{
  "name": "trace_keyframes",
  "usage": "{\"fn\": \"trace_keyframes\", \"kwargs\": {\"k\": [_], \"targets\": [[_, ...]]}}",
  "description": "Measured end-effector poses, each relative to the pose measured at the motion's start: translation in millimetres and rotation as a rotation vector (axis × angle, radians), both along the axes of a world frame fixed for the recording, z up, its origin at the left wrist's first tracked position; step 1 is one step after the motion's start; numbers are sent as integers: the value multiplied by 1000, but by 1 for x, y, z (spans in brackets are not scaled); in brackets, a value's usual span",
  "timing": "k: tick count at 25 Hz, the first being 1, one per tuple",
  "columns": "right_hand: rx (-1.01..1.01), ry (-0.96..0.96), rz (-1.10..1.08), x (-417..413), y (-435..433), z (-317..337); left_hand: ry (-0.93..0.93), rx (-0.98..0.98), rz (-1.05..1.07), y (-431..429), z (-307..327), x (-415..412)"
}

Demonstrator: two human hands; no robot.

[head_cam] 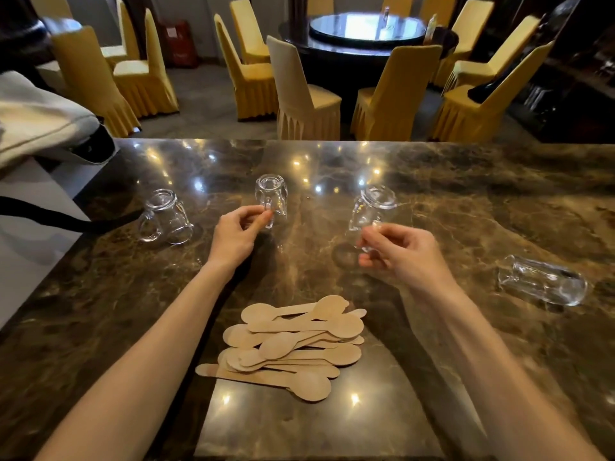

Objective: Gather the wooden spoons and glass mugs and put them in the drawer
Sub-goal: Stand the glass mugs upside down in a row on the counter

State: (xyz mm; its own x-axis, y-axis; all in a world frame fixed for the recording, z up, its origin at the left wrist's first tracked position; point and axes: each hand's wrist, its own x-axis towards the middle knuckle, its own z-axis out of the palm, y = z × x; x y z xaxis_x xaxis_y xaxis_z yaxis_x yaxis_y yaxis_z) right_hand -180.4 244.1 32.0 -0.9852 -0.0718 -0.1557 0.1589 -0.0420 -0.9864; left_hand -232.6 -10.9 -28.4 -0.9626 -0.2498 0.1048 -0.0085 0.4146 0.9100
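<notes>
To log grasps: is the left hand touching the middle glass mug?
Touching. The head view shows the left hand pinching the handle of the upside-down middle glass mug.

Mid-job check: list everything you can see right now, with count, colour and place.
glass mugs: 4, clear. One upside down at far left; one upside down at centre, handle pinched by the left hand; one tilted, lifted by the right hand; one on its side at right.
wooden spoons: loose pile, count unclear, pale tan, near centre of the counter.
counter: 1, brown marble.
cloth bag: 1, off-white with black strap, far left edge.
chairs: several, yellow covers, beyond the counter.
round table: 1, dark, glass turntable, background.
drawer: not in view.
left hand: on centre mug's handle.
right hand: fingers on the tilted mug.
</notes>
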Motion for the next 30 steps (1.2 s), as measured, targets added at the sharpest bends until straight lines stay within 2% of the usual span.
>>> {"fn": "trace_keyframes", "kwargs": {"k": [6, 10, 19, 21, 30], "targets": [[140, 136, 72, -46, -54, -14, 64, -65, 86, -22, 0, 43], [190, 176, 67, -65, -77, -25, 19, 10, 185, -47, -7, 80], [181, 128, 17, -84, -92, -45, 103, 130, 543, -109, -6, 97], [177, 131, 17, -85, -93, -47, 81, 92, 545, -119, -6, 91], [203, 141, 24, -91, -92, -56, -53, -145, 316, -137, -7, 73]]}}
